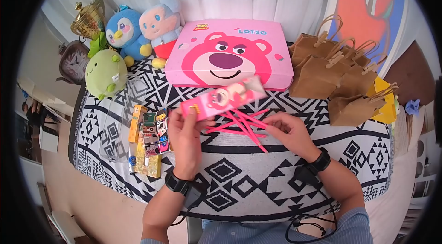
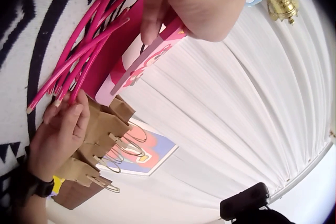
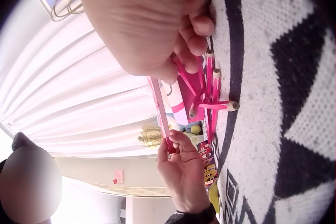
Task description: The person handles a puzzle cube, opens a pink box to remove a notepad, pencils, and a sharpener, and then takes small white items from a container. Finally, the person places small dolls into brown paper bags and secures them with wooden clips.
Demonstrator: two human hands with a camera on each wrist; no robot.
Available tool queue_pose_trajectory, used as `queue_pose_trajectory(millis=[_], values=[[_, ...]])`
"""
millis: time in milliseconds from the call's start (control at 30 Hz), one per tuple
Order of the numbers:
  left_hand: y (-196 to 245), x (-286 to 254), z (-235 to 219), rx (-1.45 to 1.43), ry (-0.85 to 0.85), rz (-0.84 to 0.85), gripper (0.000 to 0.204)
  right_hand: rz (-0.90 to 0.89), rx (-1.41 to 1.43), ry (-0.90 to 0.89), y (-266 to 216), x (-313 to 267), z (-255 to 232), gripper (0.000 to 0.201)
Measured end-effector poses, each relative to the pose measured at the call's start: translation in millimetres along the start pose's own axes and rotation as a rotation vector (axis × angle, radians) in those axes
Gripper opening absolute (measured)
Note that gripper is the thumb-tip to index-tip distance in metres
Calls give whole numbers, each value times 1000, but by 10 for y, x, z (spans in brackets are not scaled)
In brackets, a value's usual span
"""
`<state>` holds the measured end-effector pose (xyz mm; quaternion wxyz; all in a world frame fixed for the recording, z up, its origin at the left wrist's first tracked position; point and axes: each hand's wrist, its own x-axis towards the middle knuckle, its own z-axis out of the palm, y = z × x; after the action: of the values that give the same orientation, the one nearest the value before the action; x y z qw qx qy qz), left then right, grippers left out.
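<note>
My left hand grips a slim pink pencil box with a pink bear printed on it, thumb on the near face. The box is held tilted above the table, its right end blurred in the head view. Several bright pink pencils lie crossed in a loose heap on the patterned cloth just below the box. From the right, my right hand pinches the end of one pencil between thumb and fingers. Pale pencil ends show in the right wrist view, close to the curled fingertips.
Behind the heap stands a large pink bear gift box. Brown paper bags crowd the right side. Plush toys and a gold trophy stand back left. Small packs lie beside my left hand on the cloth.
</note>
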<state>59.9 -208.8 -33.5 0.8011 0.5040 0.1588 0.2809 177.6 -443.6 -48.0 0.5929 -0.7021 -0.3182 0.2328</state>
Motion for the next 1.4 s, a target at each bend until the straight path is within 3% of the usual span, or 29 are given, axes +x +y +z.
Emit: queue_pose_trajectory(millis=[67, 133, 167, 200, 267, 333, 400, 467, 533, 600, 667, 800, 933, 1000, 1067, 1133, 1167, 1267, 1400], values=[[34, -71, 135, -1, -53, -74, 18, -44, -147, -59, -4, -6, -38, 24], [-2, -121, 169, -24, -123, -167, 19, 7, -8, 16, 46, -32, -35, 27], [-20, -134, 175, -20, -183, -199, 19, 3, 209, 72, 74, -18, 38, 31], [-40, -144, 174, -14, -240, -231, 19, 2, 209, 62, 79, -24, 35, 31], [-86, -157, 166, -3, -232, -266, 20, -30, 142, 112, 76, -52, 10, 39], [-133, -145, 147, 21, -174, -267, 20, 25, 283, 107, 1, -54, 11, 44], [-98, -100, 121, 24, -140, -252, 20, -38, 311, 28, -36, -22, 1, 47], [-81, -50, 66, 115, -89, -231, 19, -80, 347, -7, -17, -16, -3, 43], [-55, -43, 94, 101, -53, -233, 20, -3, 391, -51, -6, -26, -34, 38], [-84, -42, 76, 126, -124, -240, 20, 37, 345, 31, -31, -26, 7, 27], [-119, -74, 97, 171, -241, -236, 21, 119, 16, 106, -70, -22, 1, 17], [-110, -127, 163, 244, -287, -270, 25, 16, 111, 207, 69, 19, 67, 15], [-101, -73, 143, 261, -132, -46, 43, -17, -43, 53, -7, -24, 7, 13], [-2, -38, 137, 266, -22, -12, 43, -103, -184, -116, -29, -24, -12, 10], [92, 14, 81, 268, -24, -26, 39, -131, -163, -133, -52, -14, 1, 8], [130, 59, 7, 463, 76, -40, 33, -146, -181, -139, -96, -8, 17, 8], [69, 93, -45, 635, 98, 153, 30, -145, -182, -136, -76, -12, 16, 8], [-14, 124, -146, 865, 140, 292, 28, -60, -98, -104, -15, -16, 15, 10], [29, 102, -114, 748, 107, 290, 20, -55, -116, -110, -4, -13, 15, 13]])
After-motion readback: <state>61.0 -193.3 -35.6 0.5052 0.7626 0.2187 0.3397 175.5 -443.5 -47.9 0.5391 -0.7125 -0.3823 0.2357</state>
